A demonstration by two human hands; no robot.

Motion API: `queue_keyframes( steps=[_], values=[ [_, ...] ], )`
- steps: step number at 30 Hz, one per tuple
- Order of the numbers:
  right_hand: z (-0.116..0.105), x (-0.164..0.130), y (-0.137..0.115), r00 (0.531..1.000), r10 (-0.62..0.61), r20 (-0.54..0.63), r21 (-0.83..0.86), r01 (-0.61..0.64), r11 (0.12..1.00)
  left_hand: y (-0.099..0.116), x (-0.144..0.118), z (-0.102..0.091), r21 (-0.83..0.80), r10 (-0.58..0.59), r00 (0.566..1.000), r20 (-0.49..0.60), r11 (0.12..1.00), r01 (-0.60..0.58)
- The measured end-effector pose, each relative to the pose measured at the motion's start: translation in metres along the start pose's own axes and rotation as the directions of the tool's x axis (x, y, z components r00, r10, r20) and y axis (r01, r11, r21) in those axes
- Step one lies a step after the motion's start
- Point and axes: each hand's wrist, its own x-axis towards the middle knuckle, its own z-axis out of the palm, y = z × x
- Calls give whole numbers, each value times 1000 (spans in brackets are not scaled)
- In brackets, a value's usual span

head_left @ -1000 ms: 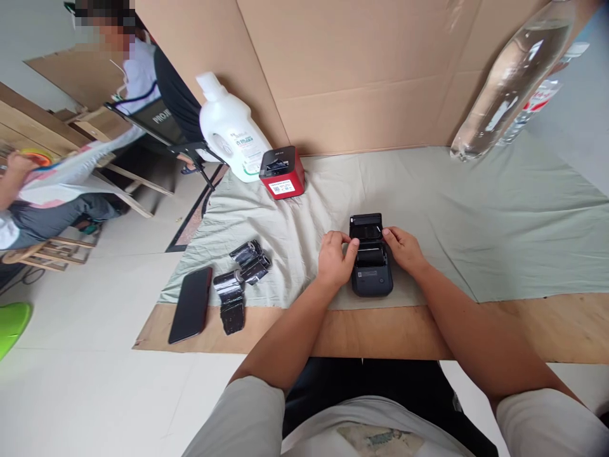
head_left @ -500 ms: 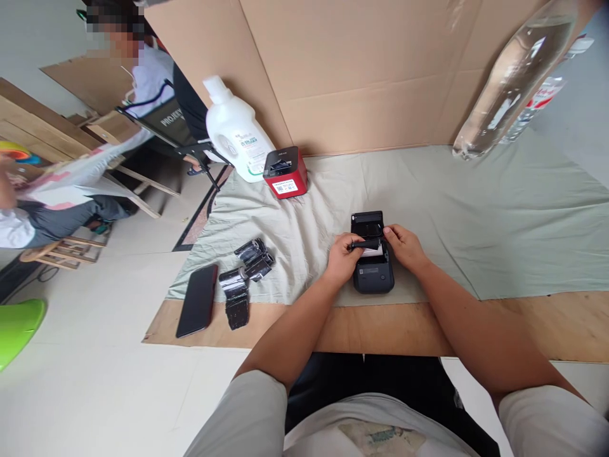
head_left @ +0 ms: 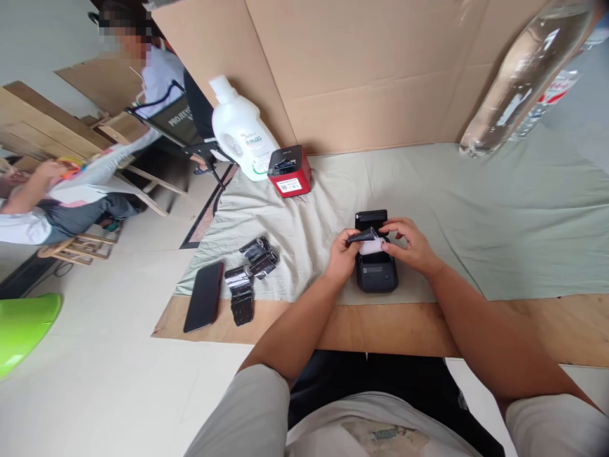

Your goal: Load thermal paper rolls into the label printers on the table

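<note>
The black portable label printer (head_left: 377,279) lies on the pale green cloth (head_left: 323,209), near the wooden board's front strip (head_left: 409,320), its hinged lid (head_left: 371,216) thrown back. It is a matte, round-cornered block with a small sticker and a round button on its front face. Over its open bay sits a smooth white paper roll (head_left: 370,247), with a glossy black strip (head_left: 362,235) peeling up in a cone. The left hand (head_left: 343,255) pinches that strip between thumb and fingers; the right hand (head_left: 413,246) has thumb and forefinger spread, the thumb against the roll's right end and the forefinger beside the lid. To the left, crinkled, shiny black strips (head_left: 242,289) curl next to a flat smartphone (head_left: 203,297) overlapping the cloth's edge. Soft folds ripple behind; rightward the cloth stretches wide, towards a large clear bottle (head_left: 523,82) against the cardboard panel (head_left: 380,76)
</note>
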Motion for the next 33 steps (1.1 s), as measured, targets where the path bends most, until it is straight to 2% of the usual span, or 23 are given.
queue_keyframes(
  steps=[3, 5, 9, 12, 14, 17, 19, 21, 23, 25, 28, 31, 33],
  values=[
    [-1, 1, -3, 999, -34, 24, 9, 34, 999, 6, -2, 2, 64, 18, 1000, -2, 998, -18],
    [-1, 2, -1, 999, -37, -6, 35, 38, 999, 14, -4, 3, 88, 35, 999, -36, 996, -32],
    [2, 1, 9, 988, 129, -89, 97, -120, 988, 40, -10, -9, 153, 11, 996, -89, 988, 2],
    [4, 1, 14, 973, 208, -103, 106, -197, 975, 56, -24, -41, 307, 21, 995, -101, 952, 11],
    [5, 1, 14, 974, 204, -102, 99, -194, 976, 62, -40, -72, 455, 91, 984, -155, 890, -11],
    [6, 2, 11, 975, 198, -105, 89, -189, 978, 61, -71, -120, 672, 231, 956, -178, 739, -53],
    [7, 2, 10, 973, 205, -108, 88, -196, 977, 56, -94, -147, 771, 265, 959, -99, 630, -94],
    [7, 2, 9, 968, 223, -116, 84, -214, 973, 53, -115, -167, 825, 202, 979, 36, 547, -143],
    [7, 2, 8, 962, 242, -127, 76, -234, 969, 53, -130, -180, 841, 94, 985, 144, 514, -172],
    [7, 2, 8, 959, 247, -138, 74, -239, 968, 56, -136, -191, 842, 41, 986, 159, 516, -157],
    [8, 2, 9, 960, 240, -147, 79, -230, 970, 64, -125, -212, 882, 100, 995, 4, 468, -51],
    [8, 2, 9, 958, 243, -151, 81, -233, 969, 70, -98, -236, 947, 166, 969, -182, 296, 127],
    [8, 2, 10, 957, 246, -151, 93, -234, 968, 70, -80, -249, 957, 119, 964, -237, 198, 211]
  ],
)
